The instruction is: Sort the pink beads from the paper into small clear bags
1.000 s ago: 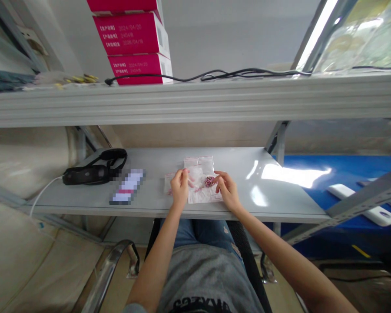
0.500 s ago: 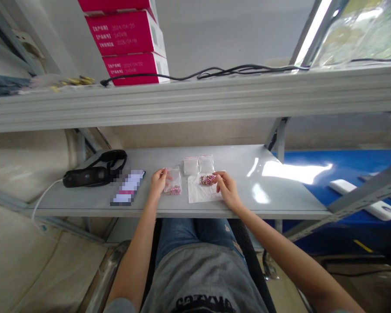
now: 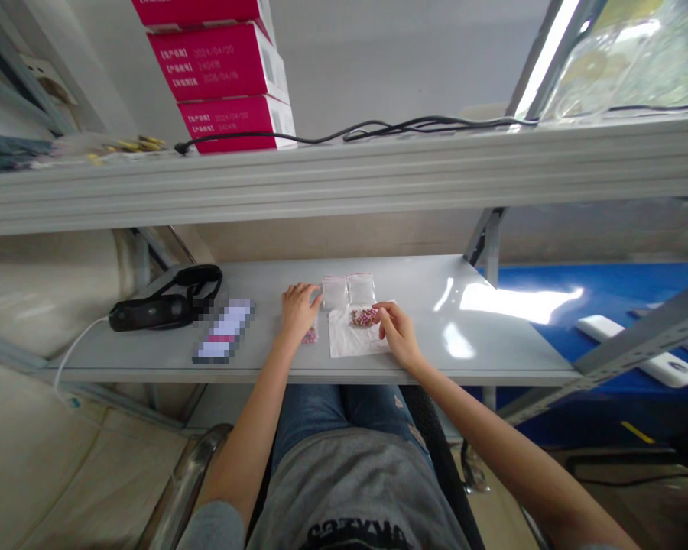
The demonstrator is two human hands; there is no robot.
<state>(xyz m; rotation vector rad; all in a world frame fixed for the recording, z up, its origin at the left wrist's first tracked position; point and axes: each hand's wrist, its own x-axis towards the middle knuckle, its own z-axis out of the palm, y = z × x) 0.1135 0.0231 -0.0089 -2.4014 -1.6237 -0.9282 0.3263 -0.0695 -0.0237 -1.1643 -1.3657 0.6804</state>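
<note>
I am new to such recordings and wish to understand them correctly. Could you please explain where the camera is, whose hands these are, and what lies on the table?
There is no machine here: a person works with two bare hands. All pictures come from one camera worn on that person's head, looking forward and down.

On the grey table lie a white sheet with a pile of small beads, two small clear bags behind it, a phone and a black strapped device.

The left hand is over another bag, with pink beads. The right hand is at the pile's edge. Whether either grip holds anything is unclear.
</note>
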